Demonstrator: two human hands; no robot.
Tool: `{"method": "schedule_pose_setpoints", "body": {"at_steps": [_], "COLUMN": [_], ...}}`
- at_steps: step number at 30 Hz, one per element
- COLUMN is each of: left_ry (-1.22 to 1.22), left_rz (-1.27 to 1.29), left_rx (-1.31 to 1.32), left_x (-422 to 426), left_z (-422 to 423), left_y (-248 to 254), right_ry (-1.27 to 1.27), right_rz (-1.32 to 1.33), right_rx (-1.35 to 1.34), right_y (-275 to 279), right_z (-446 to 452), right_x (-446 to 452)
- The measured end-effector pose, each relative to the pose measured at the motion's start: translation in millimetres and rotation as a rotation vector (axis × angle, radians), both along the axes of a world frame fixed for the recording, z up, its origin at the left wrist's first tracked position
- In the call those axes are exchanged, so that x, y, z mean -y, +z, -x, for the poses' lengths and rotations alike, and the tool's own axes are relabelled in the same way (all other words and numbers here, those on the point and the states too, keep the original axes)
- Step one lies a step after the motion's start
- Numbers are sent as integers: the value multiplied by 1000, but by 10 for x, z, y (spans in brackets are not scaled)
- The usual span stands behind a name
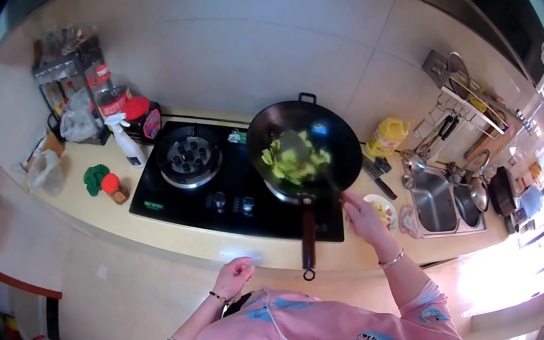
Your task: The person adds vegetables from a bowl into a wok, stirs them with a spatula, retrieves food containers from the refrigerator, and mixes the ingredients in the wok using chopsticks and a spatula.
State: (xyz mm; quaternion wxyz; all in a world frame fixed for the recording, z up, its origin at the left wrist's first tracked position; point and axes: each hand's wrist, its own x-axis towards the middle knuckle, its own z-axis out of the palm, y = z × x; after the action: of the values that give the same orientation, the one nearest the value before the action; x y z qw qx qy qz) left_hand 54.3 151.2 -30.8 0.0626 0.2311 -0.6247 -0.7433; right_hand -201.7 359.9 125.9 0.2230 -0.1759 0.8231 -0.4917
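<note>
My right hand is closed around the handle of a spatula, whose blurred blade is among the food in a black wok. Chopped green vegetables lie in the wok, which sits on the right side of the stove. The wok's brown handle points toward me, just left of my right hand, and is not held. In front of my body, my left hand hangs off the counter's front edge with its fingers curled in and nothing visible in them.
Left of the wok is a bare burner on the black stove. A spray bottle, a red-lidded jar and a green cloth stand farther left. At right are a plate, a yellow jug and a sink.
</note>
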Motion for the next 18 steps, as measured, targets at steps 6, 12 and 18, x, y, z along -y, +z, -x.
{"method": "schedule_pose_setpoints", "body": {"at_steps": [6,12,18], "left_ry": [-27,8,-27], "left_rz": [23,14,4], "left_rx": [42,4,31], "left_x": [-28,9,11], "left_z": [18,0,-109], "left_y": [27,23,43], "right_ry": [224,79,-28], "right_rz": [-195,-271,-420], "right_rx": [-671,-787,-749], "right_y": [-338,-101,162], "right_z": [119,519,894], "right_x": [-127,-33,298]}}
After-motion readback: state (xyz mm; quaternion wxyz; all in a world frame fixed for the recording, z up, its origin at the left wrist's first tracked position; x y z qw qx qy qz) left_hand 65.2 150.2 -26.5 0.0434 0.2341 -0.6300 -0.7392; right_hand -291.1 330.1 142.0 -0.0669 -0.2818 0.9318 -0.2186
